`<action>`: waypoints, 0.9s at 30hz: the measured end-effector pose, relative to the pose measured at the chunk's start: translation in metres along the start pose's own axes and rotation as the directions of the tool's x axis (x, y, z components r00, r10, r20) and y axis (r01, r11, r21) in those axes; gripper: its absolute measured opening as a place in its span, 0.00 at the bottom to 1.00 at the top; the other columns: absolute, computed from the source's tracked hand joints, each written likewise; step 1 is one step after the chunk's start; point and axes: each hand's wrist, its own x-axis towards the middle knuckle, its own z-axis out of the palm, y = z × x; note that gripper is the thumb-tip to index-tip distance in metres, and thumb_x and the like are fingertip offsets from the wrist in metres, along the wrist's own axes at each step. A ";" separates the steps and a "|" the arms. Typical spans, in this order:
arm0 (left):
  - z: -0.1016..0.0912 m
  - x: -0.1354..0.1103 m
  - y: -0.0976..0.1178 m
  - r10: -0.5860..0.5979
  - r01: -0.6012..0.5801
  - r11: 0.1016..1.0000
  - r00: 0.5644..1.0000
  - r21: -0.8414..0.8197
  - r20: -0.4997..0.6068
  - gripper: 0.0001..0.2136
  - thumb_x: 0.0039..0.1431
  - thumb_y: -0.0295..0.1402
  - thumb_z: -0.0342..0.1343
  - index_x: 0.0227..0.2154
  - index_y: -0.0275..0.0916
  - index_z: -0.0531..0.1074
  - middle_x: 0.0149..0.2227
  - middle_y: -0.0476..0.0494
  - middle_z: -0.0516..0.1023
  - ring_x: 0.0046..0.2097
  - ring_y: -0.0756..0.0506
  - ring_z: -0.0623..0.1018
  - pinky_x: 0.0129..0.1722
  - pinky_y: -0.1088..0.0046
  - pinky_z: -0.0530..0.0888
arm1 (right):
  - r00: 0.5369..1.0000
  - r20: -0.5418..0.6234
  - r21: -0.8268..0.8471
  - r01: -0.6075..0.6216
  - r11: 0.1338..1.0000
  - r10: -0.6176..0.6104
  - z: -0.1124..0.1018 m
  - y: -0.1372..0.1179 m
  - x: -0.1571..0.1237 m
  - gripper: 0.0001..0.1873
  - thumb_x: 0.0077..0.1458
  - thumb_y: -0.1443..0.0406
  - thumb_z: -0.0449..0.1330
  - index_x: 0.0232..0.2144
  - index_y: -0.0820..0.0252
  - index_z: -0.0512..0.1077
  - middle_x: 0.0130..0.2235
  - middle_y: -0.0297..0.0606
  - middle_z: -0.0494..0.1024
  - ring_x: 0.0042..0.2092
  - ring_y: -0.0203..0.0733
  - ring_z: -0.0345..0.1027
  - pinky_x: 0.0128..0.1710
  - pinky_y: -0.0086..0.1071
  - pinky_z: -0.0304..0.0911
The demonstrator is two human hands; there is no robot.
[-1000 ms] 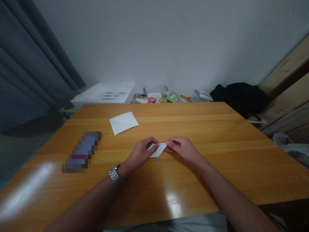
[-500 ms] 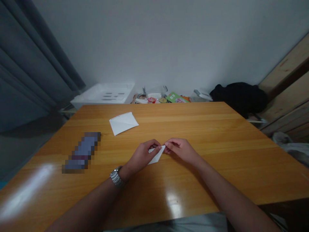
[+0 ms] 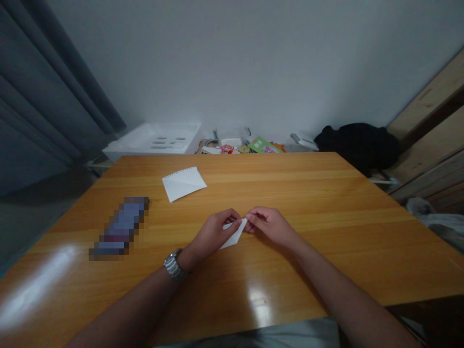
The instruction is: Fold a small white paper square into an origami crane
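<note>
A small folded piece of white paper (image 3: 235,238) is held just above or on the wooden table, around the middle of the view. My left hand (image 3: 216,231) grips it from the left, thumb across its upper face and fingers curled behind. At the paper's pointed upper right corner, my right hand (image 3: 268,223) pinches the tip between thumb and fingers. The two hands' fingertips nearly meet there. Part of the paper is covered by my left thumb and hand. A metal watch (image 3: 174,265) is on my left wrist.
On the wooden table (image 3: 326,232) lies a torn-edged white sheet (image 3: 184,184), beyond my left hand. A pixelated dark flat object (image 3: 121,227) rests at the left. Behind the far edge are a white foam tray (image 3: 155,137), a green booklet (image 3: 263,145) and a black bag (image 3: 358,145).
My hands keep their hold on the folded paper, and its lower left end shows slightly more. The whole view has shifted a little.
</note>
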 end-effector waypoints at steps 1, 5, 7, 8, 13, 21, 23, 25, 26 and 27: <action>0.000 0.000 0.000 -0.003 0.003 1.000 1.000 0.003 -0.004 0.11 0.66 0.40 0.53 0.34 0.39 0.75 0.34 0.47 0.80 0.36 0.47 0.78 0.37 0.74 0.71 | 1.000 0.001 0.012 -0.005 1.000 0.005 0.000 0.000 0.000 0.24 0.60 0.46 0.59 0.32 0.62 0.75 0.31 0.40 0.80 0.33 0.39 0.75 0.37 0.33 0.70; -0.001 0.001 0.001 -0.020 0.021 1.000 1.000 0.008 -0.020 0.11 0.66 0.40 0.53 0.35 0.38 0.75 0.34 0.46 0.80 0.35 0.47 0.77 0.37 0.73 0.72 | 0.999 -0.018 0.101 -0.032 0.994 0.034 0.000 0.001 0.000 0.25 0.60 0.45 0.57 0.34 0.61 0.73 0.34 0.41 0.81 0.35 0.40 0.76 0.38 0.35 0.72; -0.001 0.000 0.001 -0.018 0.018 1.000 0.999 0.004 -0.027 0.11 0.65 0.39 0.53 0.35 0.38 0.75 0.34 0.46 0.80 0.35 0.47 0.77 0.38 0.73 0.72 | 0.999 -0.024 0.114 -0.024 0.993 0.027 0.001 0.000 0.000 0.24 0.60 0.45 0.58 0.35 0.61 0.73 0.35 0.41 0.80 0.36 0.41 0.76 0.39 0.34 0.71; 0.000 0.000 0.001 -0.013 0.013 1.000 0.999 -0.001 -0.031 0.11 0.65 0.39 0.53 0.35 0.38 0.75 0.34 0.46 0.80 0.35 0.47 0.77 0.37 0.74 0.72 | 1.000 -0.025 0.097 -0.010 0.995 0.013 0.002 0.000 -0.001 0.23 0.59 0.46 0.60 0.36 0.61 0.73 0.35 0.41 0.80 0.36 0.40 0.76 0.39 0.34 0.71; 0.001 0.000 -0.001 0.003 -0.003 1.000 1.000 -0.017 -0.002 0.12 0.66 0.41 0.53 0.35 0.39 0.75 0.34 0.47 0.80 0.35 0.47 0.77 0.37 0.74 0.72 | 1.000 -0.002 -0.009 -0.003 1.000 0.003 0.004 0.002 -0.002 0.20 0.58 0.48 0.62 0.35 0.60 0.73 0.31 0.37 0.78 0.31 0.38 0.73 0.33 0.31 0.68; -0.005 0.003 0.001 -0.006 0.006 1.000 1.000 0.021 0.009 0.12 0.65 0.42 0.55 0.35 0.39 0.77 0.35 0.46 0.81 0.36 0.46 0.78 0.37 0.73 0.71 | 0.999 0.014 -0.019 -0.034 0.999 0.034 0.000 0.005 -0.001 0.23 0.58 0.46 0.60 0.33 0.62 0.75 0.30 0.40 0.80 0.31 0.39 0.75 0.35 0.33 0.70; -0.006 0.003 0.002 -0.013 0.013 1.000 1.000 0.023 0.004 0.12 0.65 0.41 0.55 0.34 0.39 0.77 0.34 0.46 0.82 0.36 0.47 0.78 0.36 0.74 0.71 | 0.999 0.026 -0.013 -0.041 0.999 0.041 -0.001 0.005 0.000 0.24 0.59 0.46 0.60 0.32 0.62 0.75 0.30 0.40 0.81 0.31 0.39 0.75 0.35 0.33 0.70; -0.008 0.003 0.002 -0.027 0.027 0.999 1.000 0.031 -0.008 0.12 0.64 0.41 0.56 0.34 0.39 0.78 0.34 0.47 0.82 0.35 0.47 0.78 0.36 0.74 0.71 | 0.999 0.037 -0.011 -0.038 0.999 0.038 -0.002 0.005 0.000 0.24 0.60 0.46 0.59 0.32 0.63 0.75 0.31 0.40 0.81 0.31 0.39 0.75 0.35 0.33 0.70; -0.008 0.003 0.002 -0.041 0.041 0.999 0.999 0.033 -0.023 0.11 0.64 0.41 0.56 0.34 0.39 0.78 0.34 0.47 0.82 0.35 0.47 0.78 0.35 0.74 0.71 | 0.999 0.033 -0.012 -0.031 0.999 0.031 -0.003 0.005 0.001 0.24 0.60 0.46 0.58 0.32 0.63 0.75 0.30 0.40 0.80 0.31 0.38 0.75 0.35 0.33 0.70; -0.009 0.004 0.001 -0.060 0.061 0.998 0.997 0.026 -0.039 0.11 0.63 0.41 0.57 0.35 0.39 0.78 0.34 0.47 0.82 0.34 0.47 0.77 0.34 0.74 0.71 | 1.000 0.018 -0.014 -0.023 1.000 0.023 -0.005 0.005 0.001 0.24 0.61 0.47 0.58 0.32 0.63 0.75 0.30 0.40 0.80 0.31 0.38 0.75 0.35 0.33 0.70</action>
